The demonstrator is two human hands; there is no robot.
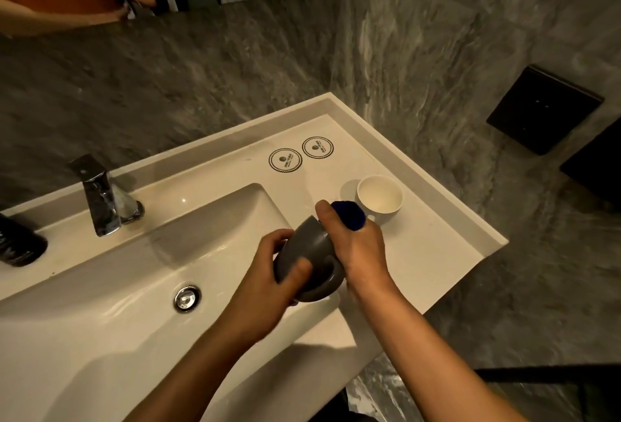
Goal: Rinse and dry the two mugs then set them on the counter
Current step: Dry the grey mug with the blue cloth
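A grey mug point(311, 248) is tilted with its mouth pointing away from me, over the right edge of the basin. My left hand point(268, 284) grips its base and body beside the handle. My right hand point(356, 247) holds a dark blue cloth point(351, 215) at the mug's mouth; how far the cloth reaches inside is hidden. A white mug point(379, 194) stands upright on the white counter point(437, 253), just past my right hand.
The white sink basin point(117, 321) with its metal drain point(187, 298) lies to the left. A chrome faucet point(100, 196) stands behind it, and a black bottle point(18, 247) at far left. Two round printed coasters point(285, 160) sit at the counter's back. Grey stone walls surround.
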